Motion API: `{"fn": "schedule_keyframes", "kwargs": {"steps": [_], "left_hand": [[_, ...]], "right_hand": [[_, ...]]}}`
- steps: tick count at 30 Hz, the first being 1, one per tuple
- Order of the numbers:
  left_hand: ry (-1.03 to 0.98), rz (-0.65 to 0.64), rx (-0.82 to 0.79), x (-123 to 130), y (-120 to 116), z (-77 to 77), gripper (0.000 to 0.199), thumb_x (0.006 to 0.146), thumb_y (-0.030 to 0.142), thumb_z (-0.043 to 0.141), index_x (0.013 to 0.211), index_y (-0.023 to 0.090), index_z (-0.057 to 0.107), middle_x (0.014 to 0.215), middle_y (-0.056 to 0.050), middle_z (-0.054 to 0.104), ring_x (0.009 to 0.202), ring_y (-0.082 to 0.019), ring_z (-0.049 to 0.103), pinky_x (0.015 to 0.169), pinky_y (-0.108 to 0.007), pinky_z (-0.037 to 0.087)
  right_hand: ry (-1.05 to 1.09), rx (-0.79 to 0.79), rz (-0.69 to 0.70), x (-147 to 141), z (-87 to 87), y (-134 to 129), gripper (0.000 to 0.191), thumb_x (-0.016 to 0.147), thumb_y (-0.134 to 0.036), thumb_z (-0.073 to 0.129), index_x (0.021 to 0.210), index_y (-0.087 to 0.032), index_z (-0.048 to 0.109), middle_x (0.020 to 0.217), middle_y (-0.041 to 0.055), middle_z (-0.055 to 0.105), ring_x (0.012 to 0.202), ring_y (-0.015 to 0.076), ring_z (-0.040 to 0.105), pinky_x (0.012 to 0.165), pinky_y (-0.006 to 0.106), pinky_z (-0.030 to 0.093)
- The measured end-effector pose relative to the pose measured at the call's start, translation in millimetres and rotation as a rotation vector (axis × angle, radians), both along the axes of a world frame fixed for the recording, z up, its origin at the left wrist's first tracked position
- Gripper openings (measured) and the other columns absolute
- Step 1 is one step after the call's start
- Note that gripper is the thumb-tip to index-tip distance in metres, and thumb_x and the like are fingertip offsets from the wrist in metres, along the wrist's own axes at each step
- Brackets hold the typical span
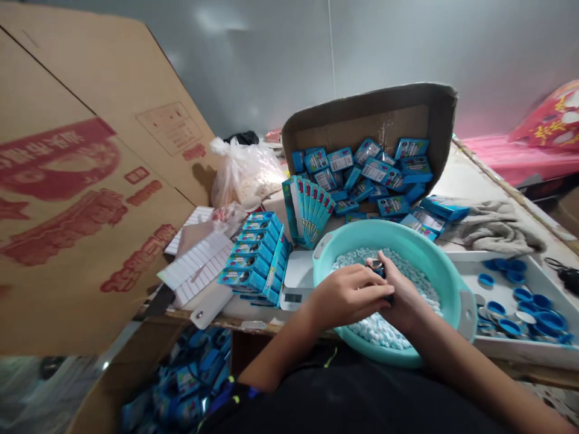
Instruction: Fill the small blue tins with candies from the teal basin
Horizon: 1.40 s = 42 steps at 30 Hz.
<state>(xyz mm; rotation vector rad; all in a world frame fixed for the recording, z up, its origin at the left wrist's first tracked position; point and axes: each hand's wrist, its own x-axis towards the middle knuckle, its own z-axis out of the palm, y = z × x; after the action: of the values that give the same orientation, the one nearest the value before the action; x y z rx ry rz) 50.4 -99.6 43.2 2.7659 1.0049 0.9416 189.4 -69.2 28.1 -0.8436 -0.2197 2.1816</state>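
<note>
Your left hand (346, 296) and right hand (401, 294), both curled nearly closed, hold a small dark container (377, 266) right of centre, above a basin (398, 234) of white pellets (377, 330); handling it seems the current step, next calling for steadiness.

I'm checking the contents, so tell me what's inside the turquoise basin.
Small white and pale-blue tablet-like pieces lie spread inside the turquoise basin. They cover its bottom, and the left hand and right hand hide some pieces, so anything beneath cannot be seen.

The basin (432, 265) is turquoise, its pellets (376, 331) white, the carton (131, 75) red-printed brown.
</note>
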Motion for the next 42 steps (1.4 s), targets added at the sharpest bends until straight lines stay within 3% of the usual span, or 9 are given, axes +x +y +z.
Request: {"fn": "schedule_keyframes", "kwargs": {"steps": [3,7,9,14,19,23,26,36,42], "left_hand": [[0.033,0.034,0.008,-4.3,-4.0,-4.3,0.019,0.094,0.027,0.065,0.11,0.018,0.067,0.102,-0.008,0.073,0.098,-0.017,0.068,0.094,-0.033,0.056],[0.102,0.063,0.028,-9.4,-4.9,-6.2,0.013,0.094,0.032,0.064,0.094,0.019,0.066,0.097,-0.006,0.072,0.092,-0.017,0.067,0.088,-0.033,0.056],[0.138,0.048,0.071,-12.2,-5.4,-2.7,0.013,0.093,0.03,0.065,0.087,0.019,0.064,0.095,-0.005,0.072,0.089,-0.017,0.066,0.084,-0.032,0.055],[0.132,0.076,0.078,-19.0,-14.4,15.9,0.013,0.093,0.028,0.067,0.084,0.018,0.062,0.093,-0.004,0.073,0.089,-0.016,0.068,0.082,-0.029,0.054],[0.029,0.12,0.047,-18.3,-21.0,23.5,0.01,0.093,0.024,0.067,0.089,0.018,0.061,0.093,-0.004,0.074,0.09,-0.015,0.07,0.084,-0.029,0.056],[-0.027,0.098,0.046,-15.7,-20.3,20.3,0.007,0.094,0.024,0.067,0.091,0.019,0.063,0.096,-0.004,0.076,0.091,-0.015,0.071,0.087,-0.03,0.058],[-0.116,0.084,0.048,-16.8,-19.4,19.1,0.007,0.091,0.022,0.069,0.09,0.019,0.063,0.095,-0.004,0.075,0.089,-0.015,0.071,0.085,-0.031,0.059],[-0.173,0.074,-0.022,-16.4,-21.3,19.9,0.017,0.092,0.025,0.069,0.08,0.019,0.058,0.08,-0.001,0.068,0.078,-0.014,0.064,0.076,-0.029,0.058],[-0.204,0.048,-0.041,-31.2,-25.9,30.4,0.016,0.089,0.025,0.073,0.081,0.019,0.061,0.082,-0.002,0.069,0.081,-0.013,0.066,0.077,-0.028,0.057]], "right_hand": [[0.001,-0.128,-0.018,-4.2,5.2,-1.3,0.031,0.099,-0.043,0.054,0.081,-0.019,0.057,0.06,-0.0025,0.053,0.045,0.0103,0.05,0.037,0.018,0.037],[-0.045,-0.169,0.009,-9.0,11.1,-3.0,0.031,0.099,-0.044,0.055,0.081,-0.019,0.057,0.055,-0.005,0.044,0.039,0.01,0.04,0.03,0.019,0.021],[-0.038,-0.163,0.024,-9.5,13.0,-3.5,0.033,0.101,-0.043,0.051,0.079,-0.019,0.056,0.055,-0.0046,0.044,0.039,0.0098,0.038,0.03,0.019,0.02],[0.034,-0.081,-0.001,-7.7,17.3,-2.8,0.04,0.105,-0.04,0.045,0.075,-0.017,0.055,0.059,-0.0026,0.047,0.047,0.0087,0.041,0.041,0.018,0.038],[0.009,-0.026,0.07,-5.4,18.7,-4.7,0.039,0.102,-0.044,0.048,0.074,-0.018,0.055,0.06,-0.0027,0.046,0.048,0.01,0.039,0.04,0.02,0.035],[-0.079,0.163,0.13,-2.5,18.8,-11.0,0.044,0.081,-0.059,0.074,0.078,-0.019,0.057,0.063,-0.0046,0.047,0.051,0.0094,0.039,0.041,0.018,0.032],[-0.115,0.28,0.167,-0.8,20.5,-14.9,0.053,0.069,-0.066,0.08,0.08,-0.02,0.057,0.066,-0.005,0.047,0.056,0.009,0.039,0.044,0.018,0.033],[-0.333,0.541,0.17,-3.0,17.4,-16.1,0.051,0.078,-0.066,0.072,0.074,-0.02,0.051,0.068,-0.0038,0.044,0.061,0.011,0.038,0.048,0.023,0.03],[-0.315,0.463,0.13,-3.5,18.0,-15.5,0.05,0.074,-0.064,0.076,0.079,-0.021,0.051,0.064,-0.0042,0.048,0.055,0.0101,0.039,0.047,0.022,0.028]]}}
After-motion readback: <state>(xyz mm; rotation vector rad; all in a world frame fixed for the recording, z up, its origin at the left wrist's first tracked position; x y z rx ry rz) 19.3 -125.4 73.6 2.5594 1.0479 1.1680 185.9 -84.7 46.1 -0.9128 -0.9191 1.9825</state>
